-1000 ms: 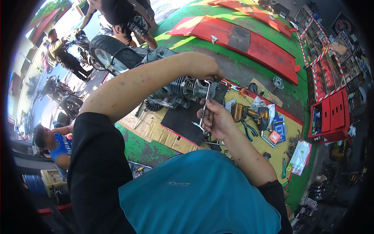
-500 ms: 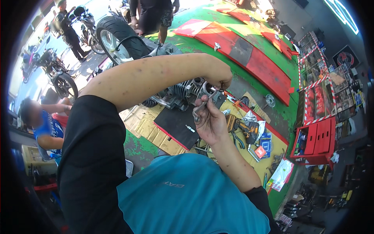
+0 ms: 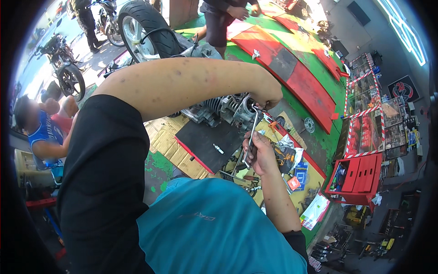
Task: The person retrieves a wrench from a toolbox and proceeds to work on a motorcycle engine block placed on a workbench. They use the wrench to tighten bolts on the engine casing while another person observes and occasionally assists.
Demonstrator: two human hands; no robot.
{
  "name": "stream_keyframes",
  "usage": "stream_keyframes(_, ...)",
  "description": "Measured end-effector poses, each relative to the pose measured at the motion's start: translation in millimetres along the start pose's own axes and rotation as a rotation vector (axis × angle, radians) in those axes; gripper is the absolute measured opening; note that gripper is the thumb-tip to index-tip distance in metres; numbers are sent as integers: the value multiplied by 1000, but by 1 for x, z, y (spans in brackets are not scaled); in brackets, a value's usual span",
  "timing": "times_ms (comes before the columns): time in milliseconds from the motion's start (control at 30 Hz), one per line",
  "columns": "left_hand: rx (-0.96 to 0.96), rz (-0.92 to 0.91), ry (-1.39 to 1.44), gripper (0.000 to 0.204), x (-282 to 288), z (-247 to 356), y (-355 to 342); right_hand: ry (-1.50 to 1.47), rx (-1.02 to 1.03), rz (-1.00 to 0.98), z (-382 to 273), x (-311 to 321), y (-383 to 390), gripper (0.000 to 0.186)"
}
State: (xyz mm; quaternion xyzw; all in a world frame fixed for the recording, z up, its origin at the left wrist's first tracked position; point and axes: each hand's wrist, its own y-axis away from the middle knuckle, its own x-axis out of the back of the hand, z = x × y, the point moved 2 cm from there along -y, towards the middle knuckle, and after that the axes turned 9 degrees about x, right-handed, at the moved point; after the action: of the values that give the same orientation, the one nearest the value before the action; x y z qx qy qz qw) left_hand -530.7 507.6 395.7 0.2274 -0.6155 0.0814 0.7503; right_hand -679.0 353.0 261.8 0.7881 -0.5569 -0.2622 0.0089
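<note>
My left arm reaches across to the motorcycle engine. At the open round port of its cylinder head, my left hand is closed, its fingertips around a small metal piece I cannot make out. Below it, my right hand grips a long silver wrench. The wrench stands lengthwise, one end beside the left fingertips at the port and the other below my right palm. On the black mat under the engine lies a spark plug.
A cordless drill, a blue packet and hand tools lie right of my right hand. A wheel rises behind the engine. Red ramps and a red cabinet stand right. A seated person is left; another stands behind.
The wrench has turned from a short, foreshortened pose in my right palm to a long upright one, reaching the port. My right hand is slightly lower and farther right. The person behind moved right.
</note>
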Motion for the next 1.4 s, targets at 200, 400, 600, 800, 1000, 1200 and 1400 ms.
stream_keyframes(200,-24,11,14,18,-1,-2,-3,-231,-44,20,-5,-42,6,26)
stream_keyframes(400,35,-23,-69,18,-3,-3,-8,-343,6,85,0,-63,5,28)
stream_keyframes(600,-39,-82,-75,18,-5,-6,-16,-410,45,95,1,-69,6,26)
stream_keyframes(800,-6,-50,-26,17,-2,0,-10,-395,61,49,4,-57,5,26)
stream_keyframes(1000,76,90,97,21,23,19,-3,-116,181,22,-8,-59,17,33)
stream_keyframes(1200,178,636,730,23,39,25,67,914,434,360,-38,6,-5,47)
stream_keyframes(1400,295,1003,1171,16,-45,29,113,1234,609,232,-86,-30,-44,36)
